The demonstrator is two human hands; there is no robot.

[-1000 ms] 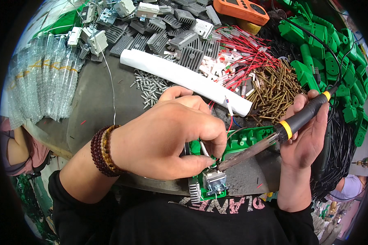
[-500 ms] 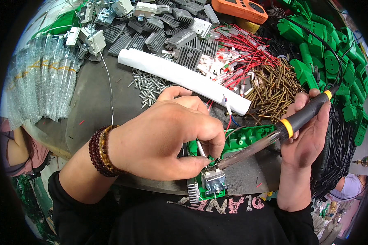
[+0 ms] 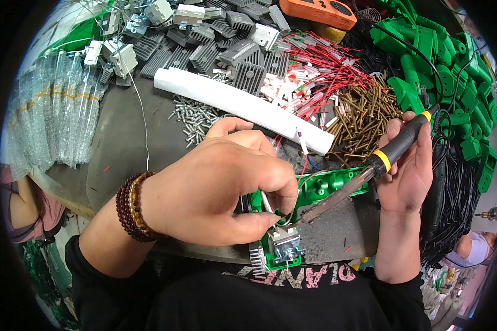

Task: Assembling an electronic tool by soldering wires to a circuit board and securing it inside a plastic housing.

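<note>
Left hand (image 3: 226, 187) pinching white lead (image 3: 266, 202), which runs to fingertips; metal-cased block (image 3: 285, 246) just nearside, by desk's (image 3: 121, 132) near edge. Right hand (image 3: 405, 190) gripping soldering iron (image 3: 401, 146), tip beside block.

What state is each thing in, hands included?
Left hand: fingers drawn together; grip hidden.
Right hand: closed around soldering iron.
Soldering iron: tip angled down-left; heat unknown.
Green housing: open, inside showing.
Metal-framed part: near iron's tip; contact unclear.
White strip: lying slantwise.
Silver screws: loose pile.
Brass screws: loose heap.
Clear sleeves: bunched.
</note>
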